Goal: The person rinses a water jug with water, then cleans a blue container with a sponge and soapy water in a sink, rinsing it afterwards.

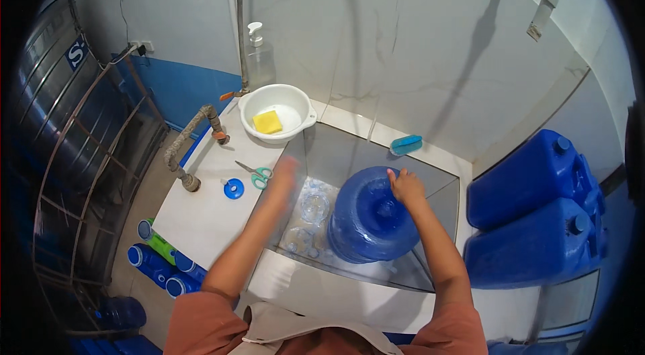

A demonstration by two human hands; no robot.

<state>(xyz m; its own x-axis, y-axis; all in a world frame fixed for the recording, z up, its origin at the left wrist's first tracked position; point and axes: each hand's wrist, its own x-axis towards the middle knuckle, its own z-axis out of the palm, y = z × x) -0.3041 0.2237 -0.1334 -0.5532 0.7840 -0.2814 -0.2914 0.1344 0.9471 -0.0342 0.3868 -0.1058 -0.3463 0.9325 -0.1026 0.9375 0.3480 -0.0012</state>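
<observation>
A large round blue water jug [366,234] stands in the grey-walled sink [349,143]. My right hand [406,188] is on the jug's upper right side, with the fingers curled against it. Over the sink's left edge, my left hand [287,172] is smeared by motion, so its fingers cannot be made out. Close beside it, scissors with green handles [261,179] lie on the white counter. A round blue cap [234,188] sits just left of them.
A white basin [245,110] with a yellow sponge [267,122] stands at the back left, near a pump bottle [260,63]. A blue brush [406,145] lies on the back ledge. Blue jerrycans [527,241] stand at right. A pipe tap [180,150] rises from the counter.
</observation>
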